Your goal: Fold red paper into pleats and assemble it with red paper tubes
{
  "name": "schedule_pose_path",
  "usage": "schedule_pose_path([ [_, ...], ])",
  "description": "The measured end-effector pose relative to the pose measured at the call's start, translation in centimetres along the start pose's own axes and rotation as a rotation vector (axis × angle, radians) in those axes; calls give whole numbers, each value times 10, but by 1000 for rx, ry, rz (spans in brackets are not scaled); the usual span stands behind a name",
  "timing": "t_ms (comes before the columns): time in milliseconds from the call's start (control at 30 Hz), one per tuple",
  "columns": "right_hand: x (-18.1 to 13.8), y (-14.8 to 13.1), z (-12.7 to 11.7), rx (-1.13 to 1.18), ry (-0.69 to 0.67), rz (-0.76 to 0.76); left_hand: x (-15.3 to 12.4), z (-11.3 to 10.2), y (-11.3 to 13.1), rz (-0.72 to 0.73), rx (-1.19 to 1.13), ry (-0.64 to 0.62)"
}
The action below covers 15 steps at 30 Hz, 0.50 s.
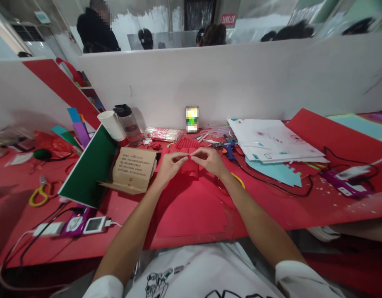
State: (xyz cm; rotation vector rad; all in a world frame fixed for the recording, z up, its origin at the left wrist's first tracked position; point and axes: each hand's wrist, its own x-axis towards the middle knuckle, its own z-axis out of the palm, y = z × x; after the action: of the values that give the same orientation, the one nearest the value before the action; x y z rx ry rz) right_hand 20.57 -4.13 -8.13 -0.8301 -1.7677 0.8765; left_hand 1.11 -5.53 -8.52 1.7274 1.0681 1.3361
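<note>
My left hand [174,165] and my right hand [211,161] meet fingertip to fingertip over the middle of the red table. Thumb and forefinger of each hand are closed in a pinch on a small piece of red paper [189,165]. Its exact shape is hard to make out against the red behind it. Just beyond the fingers lies ridged, pleated-looking red paper [187,143]. Under my forearms a large red sheet [191,211] is spread flat near the table's front edge.
Left of my hands are an opened cardboard box [133,167], a green board [90,169], a water bottle [128,124] and yellow-handled scissors [40,194]. A blue glue gun [229,150] with a trailing cord, white sheets [271,138] and a purple power strip [346,184] are at right.
</note>
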Motion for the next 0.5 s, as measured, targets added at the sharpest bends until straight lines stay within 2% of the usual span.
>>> schedule_pose_path([
  [500, 4, 3, -10, -12, -36, 20, 2, -3, -3, -80, -91, -36],
])
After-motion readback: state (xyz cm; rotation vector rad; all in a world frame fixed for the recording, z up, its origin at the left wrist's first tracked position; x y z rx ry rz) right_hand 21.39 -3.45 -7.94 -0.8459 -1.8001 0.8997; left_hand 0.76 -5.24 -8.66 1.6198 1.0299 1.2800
